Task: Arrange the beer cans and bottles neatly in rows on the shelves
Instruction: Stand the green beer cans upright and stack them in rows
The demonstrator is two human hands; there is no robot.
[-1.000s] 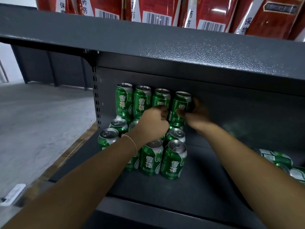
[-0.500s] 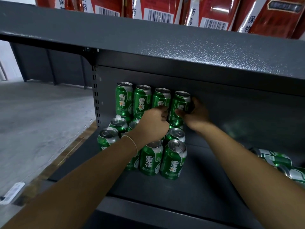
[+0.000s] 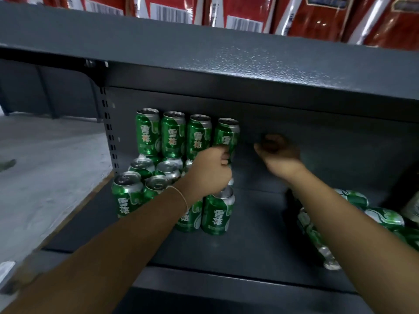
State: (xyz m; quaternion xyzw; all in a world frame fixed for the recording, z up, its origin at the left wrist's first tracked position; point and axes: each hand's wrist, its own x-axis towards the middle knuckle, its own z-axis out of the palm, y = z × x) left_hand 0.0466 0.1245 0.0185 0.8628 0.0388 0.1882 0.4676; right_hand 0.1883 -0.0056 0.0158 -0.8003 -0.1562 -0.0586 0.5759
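Green beer cans stand in a block at the left of the dark grey shelf [image 3: 254, 250], several on the shelf floor and a second layer stacked on top against the back panel. My left hand [image 3: 208, 172] grips the lower part of the rightmost top can [image 3: 226, 135], which stands upright at the end of the upper row. My right hand [image 3: 280, 152] hovers just right of that can, apart from it, fingers loosely curled and holding nothing. My left forearm hides part of the front row. Loose green cans [image 3: 385, 217] lie on their sides at the shelf's right.
The upper shelf [image 3: 226, 60] overhangs close above the stacked cans, with red packaged goods [image 3: 317, 17] on it. A slotted upright [image 3: 108, 132] bounds the shelf on the left. Grey floor [image 3: 45, 166] lies beyond it.
My right hand has let go of the rightmost top can and drawn away to the right. My left hand stays on that can. The view has shifted slightly right, showing more of the lying cans.
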